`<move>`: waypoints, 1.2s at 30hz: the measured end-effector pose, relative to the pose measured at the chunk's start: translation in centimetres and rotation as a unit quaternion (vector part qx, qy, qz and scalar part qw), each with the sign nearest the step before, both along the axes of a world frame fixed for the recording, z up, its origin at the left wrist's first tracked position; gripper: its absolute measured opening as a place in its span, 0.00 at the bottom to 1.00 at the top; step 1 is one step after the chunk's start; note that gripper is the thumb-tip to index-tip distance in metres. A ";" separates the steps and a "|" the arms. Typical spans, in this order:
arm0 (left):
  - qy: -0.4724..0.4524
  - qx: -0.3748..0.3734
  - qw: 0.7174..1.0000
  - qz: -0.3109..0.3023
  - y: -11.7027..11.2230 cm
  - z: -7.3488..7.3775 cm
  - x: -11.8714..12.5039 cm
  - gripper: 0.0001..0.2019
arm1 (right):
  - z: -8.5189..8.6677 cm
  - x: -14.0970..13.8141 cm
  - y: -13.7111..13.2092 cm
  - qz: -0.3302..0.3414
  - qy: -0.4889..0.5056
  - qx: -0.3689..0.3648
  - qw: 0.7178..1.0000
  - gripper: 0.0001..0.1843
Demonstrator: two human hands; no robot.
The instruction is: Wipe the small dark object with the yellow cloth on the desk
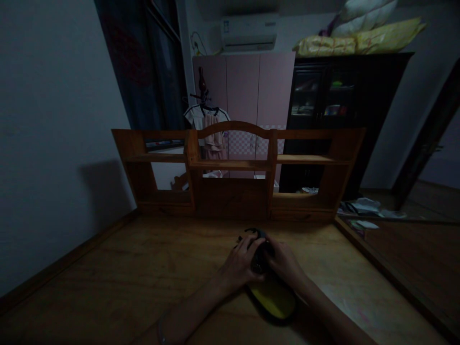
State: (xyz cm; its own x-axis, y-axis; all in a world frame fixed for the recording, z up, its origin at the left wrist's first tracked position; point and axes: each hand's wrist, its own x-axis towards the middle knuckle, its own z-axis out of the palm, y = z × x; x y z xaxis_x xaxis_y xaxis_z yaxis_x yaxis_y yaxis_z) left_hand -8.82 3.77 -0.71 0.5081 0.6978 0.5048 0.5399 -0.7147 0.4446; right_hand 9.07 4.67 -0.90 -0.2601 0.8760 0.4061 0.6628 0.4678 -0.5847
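Observation:
A sandal (273,298) with a yellow-green insole and dark straps lies on the wooden tabletop, its rounded end toward me. My left hand (241,262) curls over the dark straps from the left, fingers bent around them. From the other side my right hand (282,258) grips the same strap area, its fingertips mostly hidden behind the straps. A dark curved strap end sticks out beyond my left fingers. The dim light hides the exact spot that each fingertip pinches. A thin bracelet (161,330) circles my left wrist.
A wooden shelf unit (230,165) stands along the back of the tabletop (161,268). A wall (64,143) borders the left side and a raised wooden edge (388,273) the right. Behind are a clothes stand, a pink wardrobe (242,91) and a dark cabinet (377,96).

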 end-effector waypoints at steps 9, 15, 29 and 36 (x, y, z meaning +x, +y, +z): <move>-0.013 -0.008 1.000 -0.001 -0.3 0.3 0.1 0.47 | 0.5 0.1 0.0 -0.042 -0.021 -0.013 0.999 0.15; -0.007 -0.015 1.000 0.001 -0.4 0.3 0.1 0.47 | 0.2 0.2 0.1 -0.044 -0.037 -0.010 0.998 0.14; -0.034 -0.011 0.999 -0.008 -0.1 0.5 0.0 0.47 | 0.9 -0.4 -0.5 -0.033 -0.097 0.002 0.995 0.16; -0.030 -0.005 1.000 -0.006 -0.1 0.5 0.0 0.46 | 0.7 -0.3 -0.5 -0.017 -0.082 0.014 0.996 0.16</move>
State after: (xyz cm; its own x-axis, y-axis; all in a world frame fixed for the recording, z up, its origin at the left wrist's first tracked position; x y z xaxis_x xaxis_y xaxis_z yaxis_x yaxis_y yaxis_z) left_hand -8.79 3.72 -0.25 0.4848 0.6970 0.5283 0.5042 -0.7163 0.4824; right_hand 8.77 4.13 -0.18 -0.2956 0.8744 0.3847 0.7646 0.4580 -0.4535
